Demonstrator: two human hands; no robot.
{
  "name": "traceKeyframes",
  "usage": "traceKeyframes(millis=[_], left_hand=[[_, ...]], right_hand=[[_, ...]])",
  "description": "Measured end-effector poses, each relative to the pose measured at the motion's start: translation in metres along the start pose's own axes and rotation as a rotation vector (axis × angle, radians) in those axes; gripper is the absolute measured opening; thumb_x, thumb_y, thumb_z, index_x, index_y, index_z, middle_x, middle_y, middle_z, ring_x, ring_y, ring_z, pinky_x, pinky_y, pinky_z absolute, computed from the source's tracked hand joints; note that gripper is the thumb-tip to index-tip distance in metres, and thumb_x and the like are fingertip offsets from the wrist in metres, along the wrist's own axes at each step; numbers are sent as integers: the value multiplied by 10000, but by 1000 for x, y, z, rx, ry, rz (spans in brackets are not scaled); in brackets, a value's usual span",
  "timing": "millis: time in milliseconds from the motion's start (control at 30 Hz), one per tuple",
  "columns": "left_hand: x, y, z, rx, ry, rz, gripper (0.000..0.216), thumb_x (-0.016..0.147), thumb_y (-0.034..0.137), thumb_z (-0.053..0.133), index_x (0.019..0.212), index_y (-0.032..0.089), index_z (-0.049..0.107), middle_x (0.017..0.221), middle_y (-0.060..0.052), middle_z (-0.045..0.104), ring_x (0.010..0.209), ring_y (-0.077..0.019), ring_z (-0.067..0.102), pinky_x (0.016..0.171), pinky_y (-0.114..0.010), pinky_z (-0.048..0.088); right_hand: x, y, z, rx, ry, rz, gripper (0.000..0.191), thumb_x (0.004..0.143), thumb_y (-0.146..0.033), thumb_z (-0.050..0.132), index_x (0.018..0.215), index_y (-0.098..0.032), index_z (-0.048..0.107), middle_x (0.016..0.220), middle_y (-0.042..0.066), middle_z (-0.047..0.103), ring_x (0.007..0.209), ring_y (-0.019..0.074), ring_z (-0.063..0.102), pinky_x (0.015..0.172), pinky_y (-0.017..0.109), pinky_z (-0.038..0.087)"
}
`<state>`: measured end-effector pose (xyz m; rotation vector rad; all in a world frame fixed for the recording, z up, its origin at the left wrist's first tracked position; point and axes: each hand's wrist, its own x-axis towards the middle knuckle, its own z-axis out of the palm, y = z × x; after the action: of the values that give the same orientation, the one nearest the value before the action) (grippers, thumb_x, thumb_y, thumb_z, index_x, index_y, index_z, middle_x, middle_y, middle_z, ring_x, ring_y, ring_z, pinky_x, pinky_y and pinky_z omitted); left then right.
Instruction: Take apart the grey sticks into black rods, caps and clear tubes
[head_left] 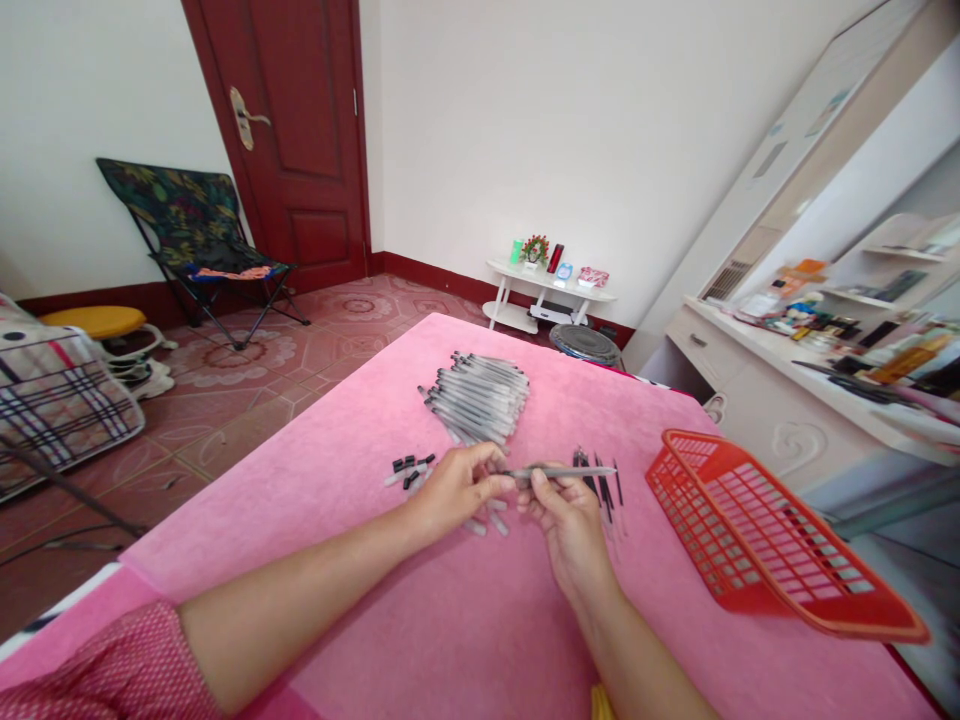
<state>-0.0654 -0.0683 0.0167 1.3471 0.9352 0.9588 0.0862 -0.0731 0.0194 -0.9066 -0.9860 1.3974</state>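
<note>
Above the pink cloth (420, 620), my right hand (566, 520) grips a pen barrel (574, 471) between thumb and fingers, its pale end pointing right. My left hand (465, 485) is closed in a pinch at the dark left end of the same pen; whether it holds a separate small part there, I cannot make out. Just beyond the hands lies a pile of translucent grey pens (480, 395) with dark ends. Black and clear pen caps (409, 468) are scattered beside my left hand, and more clear caps (491, 520) lie below it. Thin black refills (604, 490) rest behind my right hand.
A red plastic basket (780, 540) stands on the table's right side. Beyond it is a white dresser (750, 400) crowded with small items. A small white side table (551, 283), a round dark stool (585, 342), a folding chair (195, 225) and a door (292, 120) are farther back.
</note>
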Motion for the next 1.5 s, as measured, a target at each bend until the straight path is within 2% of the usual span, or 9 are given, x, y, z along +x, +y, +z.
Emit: traceKeyframes(millis=[233, 433, 533, 733, 867, 967, 1133, 1267, 1500], left_hand=[[4, -4, -2, 42, -27, 14, 503, 821, 570, 323, 597, 141, 458, 443, 7, 482, 432, -160, 597, 344, -193, 403], [0, 2, -2, 17, -19, 24, 357, 746, 497, 540, 879, 175, 463, 736, -24, 621, 504, -155, 629, 377, -206, 449], [0, 2, -1, 23, -37, 21, 362, 765, 518, 499, 783, 158, 469, 656, -15, 590, 522, -161, 633, 386, -197, 447], [7, -6, -5, -164, -87, -142, 478, 783, 596, 385, 583, 162, 404, 365, 52, 401, 316, -80, 431, 393, -212, 409], [12, -2, -16, -251, 0, -241, 469, 749, 590, 443, 554, 174, 345, 376, 81, 324, 288, -29, 244, 328, -159, 206], [17, 5, -31, -107, 130, -117, 460, 767, 587, 407, 628, 152, 463, 443, 43, 438, 323, -42, 300, 353, -174, 199], [24, 6, -69, 463, 288, 155, 345, 743, 465, 521, 694, 137, 614, 609, -13, 594, 535, -106, 495, 527, -213, 370], [27, -8, -92, 770, 241, 99, 218, 676, 365, 609, 779, 189, 686, 680, -9, 646, 607, -136, 541, 559, -221, 379], [23, -4, -80, 876, 205, 132, 185, 696, 361, 605, 796, 244, 708, 749, -12, 670, 696, -155, 570, 626, -226, 395]], right_hand=[[0, 3, 0, -44, -51, -60, 151, 712, -271, 670, 796, -154, 627, 677, 13, 630, 563, 103, 552, 560, 226, 444], [0, 0, 0, 37, -9, 48, 198, 661, -302, 707, 764, -149, 634, 671, 18, 636, 531, 96, 547, 521, 215, 439], [0, 1, 0, 11, -19, 29, 178, 673, -291, 699, 760, -152, 629, 655, 11, 629, 529, 98, 544, 514, 211, 430], [-2, 3, 0, -108, -60, -103, 139, 722, -270, 654, 809, -165, 625, 663, 9, 620, 566, 114, 552, 570, 238, 442], [2, 1, -4, -68, 21, -142, 131, 700, -263, 673, 790, -181, 625, 679, -3, 624, 569, 107, 546, 577, 236, 443], [7, 2, -9, 16, 65, -37, 185, 653, -283, 711, 767, -169, 622, 658, 0, 626, 522, 99, 533, 519, 224, 434], [12, 7, -17, 28, 106, 48, 247, 620, -307, 736, 753, -130, 626, 646, 27, 627, 494, 96, 527, 467, 210, 431], [14, 9, -21, 5, 124, 64, 266, 599, -317, 749, 737, -122, 630, 638, 35, 629, 482, 96, 525, 450, 208, 430], [15, 11, -21, -21, 108, 76, 255, 603, -325, 744, 727, -133, 631, 637, 23, 632, 484, 92, 525, 457, 206, 431]])
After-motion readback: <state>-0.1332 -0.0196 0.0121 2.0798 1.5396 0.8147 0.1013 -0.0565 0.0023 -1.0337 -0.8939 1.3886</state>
